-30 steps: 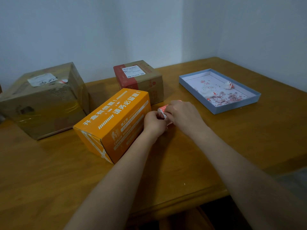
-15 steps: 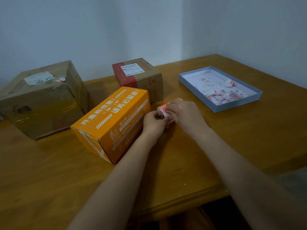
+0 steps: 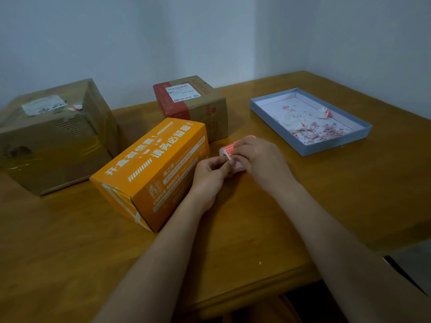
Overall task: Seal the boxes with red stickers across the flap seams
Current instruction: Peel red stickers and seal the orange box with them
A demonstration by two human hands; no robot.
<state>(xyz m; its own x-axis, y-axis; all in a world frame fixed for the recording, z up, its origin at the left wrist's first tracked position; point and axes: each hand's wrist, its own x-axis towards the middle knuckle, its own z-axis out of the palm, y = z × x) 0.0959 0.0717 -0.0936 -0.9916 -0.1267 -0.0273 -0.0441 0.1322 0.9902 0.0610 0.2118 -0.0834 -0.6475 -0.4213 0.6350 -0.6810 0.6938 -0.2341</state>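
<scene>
1. Little moved since a second ago: both hands remain together at the roll.
2. Left hand (image 3: 211, 174) pinching at small red-and-white sticker roll (image 3: 229, 150); right hand (image 3: 260, 157) curled over it, on wooden bench (image 3: 233, 241).
3. Just left: long orange cardboard box (image 3: 149, 169).
4. Behind: small brown red-taped carton (image 3: 193, 106), large brown taped carton (image 3: 56, 131), shallow blue tray (image 3: 335, 146).

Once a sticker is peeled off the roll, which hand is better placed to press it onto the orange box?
Left, probably. The left hand pinches at the sticker roll end, right beside the orange box. The right hand grips the roll, farther from the box.
</scene>
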